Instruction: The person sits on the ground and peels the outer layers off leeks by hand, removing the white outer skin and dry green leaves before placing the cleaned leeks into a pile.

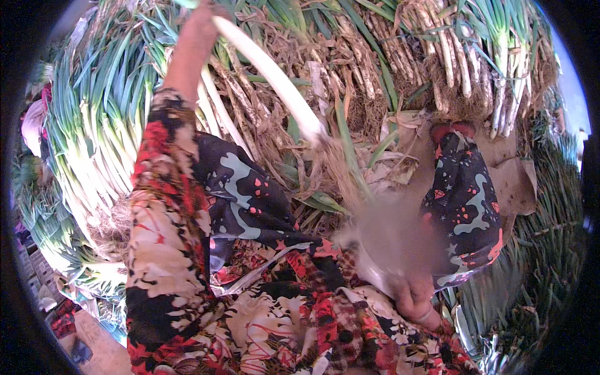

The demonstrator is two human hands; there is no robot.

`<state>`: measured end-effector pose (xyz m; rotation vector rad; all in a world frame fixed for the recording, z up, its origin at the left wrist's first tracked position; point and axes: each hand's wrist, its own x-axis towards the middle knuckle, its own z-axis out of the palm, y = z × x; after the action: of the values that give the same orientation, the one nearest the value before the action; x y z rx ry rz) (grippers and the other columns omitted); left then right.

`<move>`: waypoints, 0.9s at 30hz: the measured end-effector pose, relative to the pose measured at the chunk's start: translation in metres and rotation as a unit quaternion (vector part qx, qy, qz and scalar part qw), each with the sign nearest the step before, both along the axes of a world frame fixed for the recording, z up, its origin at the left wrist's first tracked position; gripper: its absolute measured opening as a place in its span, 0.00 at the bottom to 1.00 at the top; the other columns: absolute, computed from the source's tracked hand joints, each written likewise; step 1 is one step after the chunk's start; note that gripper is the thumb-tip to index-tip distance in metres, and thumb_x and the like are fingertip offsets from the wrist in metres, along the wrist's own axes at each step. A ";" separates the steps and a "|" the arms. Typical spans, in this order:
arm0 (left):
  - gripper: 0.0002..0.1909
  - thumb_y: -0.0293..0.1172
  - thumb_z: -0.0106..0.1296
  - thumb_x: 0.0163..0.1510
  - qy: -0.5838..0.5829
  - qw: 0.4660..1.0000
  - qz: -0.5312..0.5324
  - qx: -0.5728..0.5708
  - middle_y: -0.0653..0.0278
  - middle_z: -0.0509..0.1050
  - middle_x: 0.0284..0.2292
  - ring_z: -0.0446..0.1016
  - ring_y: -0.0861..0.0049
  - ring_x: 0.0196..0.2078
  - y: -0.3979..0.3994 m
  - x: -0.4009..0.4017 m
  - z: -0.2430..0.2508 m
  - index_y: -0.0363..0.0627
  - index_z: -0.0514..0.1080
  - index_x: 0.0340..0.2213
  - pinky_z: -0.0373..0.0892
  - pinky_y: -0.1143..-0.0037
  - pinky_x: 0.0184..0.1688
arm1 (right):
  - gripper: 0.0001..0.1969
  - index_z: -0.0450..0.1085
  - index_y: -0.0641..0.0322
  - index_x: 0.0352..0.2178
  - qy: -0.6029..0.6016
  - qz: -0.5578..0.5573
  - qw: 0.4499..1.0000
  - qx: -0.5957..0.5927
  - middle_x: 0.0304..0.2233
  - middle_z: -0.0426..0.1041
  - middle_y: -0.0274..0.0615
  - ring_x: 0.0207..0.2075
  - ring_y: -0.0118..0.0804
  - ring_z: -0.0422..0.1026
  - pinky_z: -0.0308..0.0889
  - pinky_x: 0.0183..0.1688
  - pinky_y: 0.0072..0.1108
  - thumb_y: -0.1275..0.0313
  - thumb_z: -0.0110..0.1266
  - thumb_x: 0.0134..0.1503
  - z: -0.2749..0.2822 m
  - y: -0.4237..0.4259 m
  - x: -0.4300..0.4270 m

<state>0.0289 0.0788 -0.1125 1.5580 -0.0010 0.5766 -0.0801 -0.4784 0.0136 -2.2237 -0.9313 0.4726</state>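
Note:
My left hand [204, 18] is raised at the top left, closed around the green upper part of a large green onion. Its white stem [272, 75] slants down to the right, and the root end [323, 140] with brownish roots points toward my lap. At the lower right my right hand [415, 300] is low by my right leg, fingers curled. A blurred greyish shape covers the place just above it, and whether the fingers hold anything cannot be told. Dry peeled leaves [393, 168] lie between my legs.
Rows of unpeeled, soil-stained onions [361, 70] fill the back. A large heap of white-stemmed green onions [93, 150] leans at the left. Brown cardboard [515, 183] lies beside my right leg, with more green leaves [558, 201] to the right. Part of another person [35, 126] shows at the far left.

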 end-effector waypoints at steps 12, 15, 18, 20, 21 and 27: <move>0.16 0.40 0.45 0.52 0.149 0.925 0.203 -0.284 0.61 0.63 0.18 0.64 0.70 0.16 -0.099 0.020 0.078 0.36 0.62 0.28 0.64 0.73 0.16 | 0.25 0.63 0.70 0.41 0.187 -0.059 0.971 0.139 0.36 0.67 0.56 0.38 0.47 0.67 0.62 0.39 0.28 0.58 0.53 0.47 -0.052 0.192 0.102; 0.13 0.37 0.44 0.51 0.146 0.939 0.177 -0.257 0.61 0.63 0.18 0.64 0.72 0.17 -0.120 0.018 0.091 0.36 0.62 0.28 0.64 0.74 0.17 | 0.23 0.64 0.69 0.36 0.033 -0.044 0.975 0.217 0.28 0.68 0.54 0.30 0.49 0.68 0.63 0.33 0.30 0.61 0.56 0.44 -0.061 0.254 0.111; 0.12 0.36 0.43 0.53 0.135 0.937 0.160 -0.281 0.63 0.62 0.17 0.63 0.74 0.16 -0.130 0.012 0.102 0.37 0.62 0.29 0.64 0.76 0.19 | 0.14 0.67 0.67 0.29 -0.007 -0.073 0.965 0.252 0.23 0.69 0.51 0.26 0.48 0.69 0.63 0.29 0.30 0.67 0.56 0.44 -0.060 0.263 0.109; 0.12 0.37 0.42 0.53 0.106 0.939 0.148 -0.290 0.64 0.62 0.17 0.63 0.74 0.16 -0.128 0.008 0.103 0.38 0.62 0.30 0.64 0.76 0.18 | 0.07 0.69 0.65 0.25 0.028 -0.116 0.946 0.300 0.22 0.69 0.50 0.23 0.45 0.69 0.64 0.26 0.27 0.71 0.53 0.46 -0.066 0.264 0.105; 0.12 0.37 0.42 0.53 0.091 0.940 0.143 -0.294 0.64 0.62 0.18 0.63 0.75 0.16 -0.127 0.006 0.103 0.38 0.62 0.30 0.64 0.76 0.18 | 0.05 0.70 0.65 0.24 0.058 -0.130 0.935 0.324 0.22 0.70 0.50 0.22 0.45 0.70 0.64 0.26 0.26 0.73 0.52 0.46 -0.068 0.264 0.105; 0.11 0.39 0.40 0.55 0.103 0.917 0.146 -0.355 0.68 0.58 0.15 0.59 0.77 0.14 -0.122 0.009 0.108 0.43 0.60 0.27 0.61 0.76 0.15 | 0.10 0.67 0.71 0.29 0.429 -0.230 0.778 0.398 0.22 0.70 0.39 0.19 0.29 0.69 0.66 0.23 0.18 0.71 0.47 0.53 -0.071 0.246 0.117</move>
<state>0.0381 -0.0432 -0.0041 0.8966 0.5555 0.5578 0.0368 -0.2326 -0.0579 -1.1474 -0.0198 0.6174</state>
